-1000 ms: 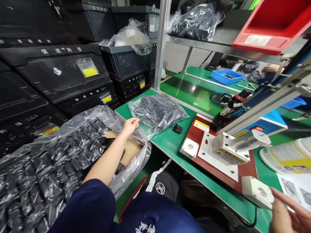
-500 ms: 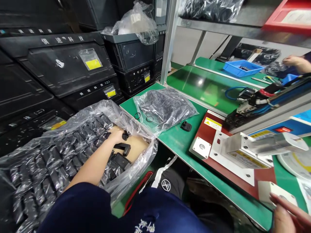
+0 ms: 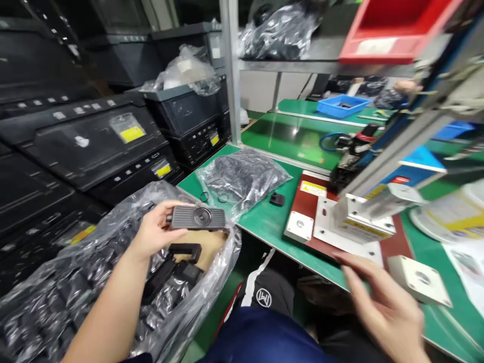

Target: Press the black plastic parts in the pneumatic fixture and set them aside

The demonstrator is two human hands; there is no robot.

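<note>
My left hand (image 3: pixel 153 233) grips a dark grey ribbed oblong part (image 3: pixel 196 218) with a round disc in its face, held flat above the plastic-lined box (image 3: pixel 113 262) of similar black parts. My right hand (image 3: pixel 381 307) is blurred at the lower right, fingers stretched out and holding nothing, in front of the green bench edge. A clear bag of black rings (image 3: pixel 242 177) lies on the green bench (image 3: pixel 264 222), with two loose rings (image 3: pixel 214 197) beside it and a small black piece (image 3: pixel 277 199) to its right.
A press fixture on a red-brown base (image 3: pixel 340 227) with white button boxes (image 3: pixel 419 280) stands on the bench. Stacked black crates (image 3: pixel 94 141) fill the left. A red bin (image 3: pixel 389 27) and bagged parts sit on the shelf above. Another person's hand (image 3: pixel 404 85) works far back.
My left hand lifted out of the box holding the ribbed part. My right hand left the white button box and swung left and up, towards the middle.
</note>
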